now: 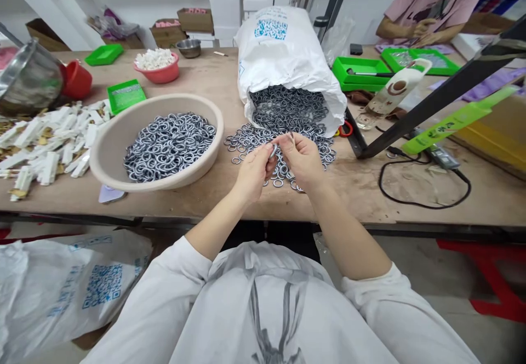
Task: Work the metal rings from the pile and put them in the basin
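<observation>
My left hand (255, 171) pinches a small grey metal ring (273, 150) between thumb and fingertips. Close beside it, my right hand (304, 161) is closed, its fingertips together near that ring. A thin bit with a dark tip (291, 136) shows at the right fingers, too small to name. Below and behind both hands lies a loose pile of grey rings (242, 138), spilling from the mouth of a large white sack (283, 51) on its side. To the left, a wide beige basin (193, 173) holds many more such rings.
White plastic pieces (49, 164) cover the table's left end. A red bowl (158, 73), green trays (127, 96) and a steel bowl (189, 49) stand behind. At right are a slanting black post (427, 98), a cable (427, 206) and a bottle (394, 92). Another person (427, 18) sits far right.
</observation>
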{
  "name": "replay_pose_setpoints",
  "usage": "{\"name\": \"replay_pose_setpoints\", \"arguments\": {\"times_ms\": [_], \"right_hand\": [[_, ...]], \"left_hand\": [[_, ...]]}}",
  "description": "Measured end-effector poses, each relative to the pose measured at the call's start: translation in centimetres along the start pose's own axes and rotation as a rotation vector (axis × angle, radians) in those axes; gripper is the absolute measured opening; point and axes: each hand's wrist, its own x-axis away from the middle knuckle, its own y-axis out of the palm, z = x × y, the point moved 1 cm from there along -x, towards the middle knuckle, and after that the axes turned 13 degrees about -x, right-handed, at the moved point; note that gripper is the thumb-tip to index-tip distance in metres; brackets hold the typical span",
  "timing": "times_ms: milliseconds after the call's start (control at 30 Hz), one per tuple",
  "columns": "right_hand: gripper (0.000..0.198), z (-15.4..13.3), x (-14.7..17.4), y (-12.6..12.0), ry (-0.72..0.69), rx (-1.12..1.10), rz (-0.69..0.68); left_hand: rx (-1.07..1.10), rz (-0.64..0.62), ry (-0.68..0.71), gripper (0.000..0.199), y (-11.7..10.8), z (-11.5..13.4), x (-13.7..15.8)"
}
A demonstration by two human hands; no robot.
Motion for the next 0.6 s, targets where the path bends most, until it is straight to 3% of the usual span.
{"name": "replay_pose_setpoints", "arguments": {"times_ms": [167,300,433,600], "right_hand": [[0.054,-0.8,1.2,-0.7,-0.166,0.495,-0.067],[0.054,-0.8,1.3,-0.7,-0.193,0.712,-0.112],[0.054,-0.4,0.6,-0.8,-0.163,0.745,-0.148],[0.061,1.3,-1.2,-2.2,-0.005,0.467,-0.184]], "left_hand": [[0.023,0.049,-0.030,0.037,0.2,0.0,-0.6],[0.051,0.107,-0.079,0.030,0.2,-0.2,-1.4],[0.063,0.084,-0.087,0.026,0.1,-0.7,-1.8],[-0.031,-0.061,-0.095,0.041,-0.5,0.1,-0.8]]}}
